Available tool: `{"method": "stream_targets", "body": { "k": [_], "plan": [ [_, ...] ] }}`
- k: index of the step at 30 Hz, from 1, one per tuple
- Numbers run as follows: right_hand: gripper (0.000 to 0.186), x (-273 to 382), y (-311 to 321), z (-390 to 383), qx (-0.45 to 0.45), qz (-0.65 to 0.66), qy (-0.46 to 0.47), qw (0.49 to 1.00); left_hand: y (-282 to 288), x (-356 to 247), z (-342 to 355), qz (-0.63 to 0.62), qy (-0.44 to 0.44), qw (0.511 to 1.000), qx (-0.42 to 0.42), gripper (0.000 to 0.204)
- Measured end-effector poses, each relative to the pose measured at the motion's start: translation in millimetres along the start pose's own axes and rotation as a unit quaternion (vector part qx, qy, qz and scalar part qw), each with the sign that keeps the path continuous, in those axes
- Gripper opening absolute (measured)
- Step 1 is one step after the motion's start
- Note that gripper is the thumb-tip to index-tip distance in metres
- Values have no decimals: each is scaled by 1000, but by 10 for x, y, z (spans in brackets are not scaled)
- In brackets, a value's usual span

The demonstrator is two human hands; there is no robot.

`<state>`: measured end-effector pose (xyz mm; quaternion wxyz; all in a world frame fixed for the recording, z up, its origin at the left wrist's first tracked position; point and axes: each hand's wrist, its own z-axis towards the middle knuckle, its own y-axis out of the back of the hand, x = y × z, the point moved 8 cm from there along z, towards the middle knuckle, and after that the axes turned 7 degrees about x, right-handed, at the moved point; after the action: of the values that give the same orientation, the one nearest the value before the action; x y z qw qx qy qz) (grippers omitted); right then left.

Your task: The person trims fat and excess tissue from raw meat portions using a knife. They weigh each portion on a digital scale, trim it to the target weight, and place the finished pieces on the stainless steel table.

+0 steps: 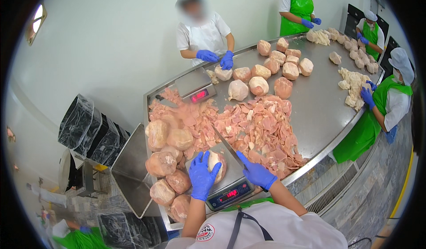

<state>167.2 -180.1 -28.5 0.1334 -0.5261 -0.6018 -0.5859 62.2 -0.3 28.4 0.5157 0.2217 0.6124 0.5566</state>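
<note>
Left hand [202, 175] grasps a trimmed coconut [222, 161] — keep that grip clear of the knife [228, 145] clasped in the right hand [259, 173].

Head view: wide fisheye, worn on the person's head, upright, facing down and forward. Metal table [317, 102]: near end close below, far end distant, upper right.

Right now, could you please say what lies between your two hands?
In the head view, a round meat piece and a scale's plate lie between the left hand and right hand.
</note>
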Motion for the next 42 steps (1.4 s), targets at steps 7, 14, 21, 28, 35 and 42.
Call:
{"method": "stream_targets", "body": {
  "k": [7,14,21,28,35,42],
  "plan": [
    [83,86,75,-36,-18,-2,21,1000,-15,-7,-2,-7,2,1000,-11,68],
    [82,249,179,-87,-30,25,45,998,6,28,-7,-19,76,997,7,71],
    [82,187,166,-88,-49,33,81,995,-64,156,-77,-41,73,996,24,72],
    [82,167,200,-95,-47,30,69,996,-118,388,-211,-146,64,987,-5,70],
    [75,200,247,-121,-98,-14,117,988,-17,486,-285,-180,32,981,-62,57],
    [70,492,319,-214,-22,-104,115,988,-34,210,-120,-120,7,992,-38,62]
  ]
}}
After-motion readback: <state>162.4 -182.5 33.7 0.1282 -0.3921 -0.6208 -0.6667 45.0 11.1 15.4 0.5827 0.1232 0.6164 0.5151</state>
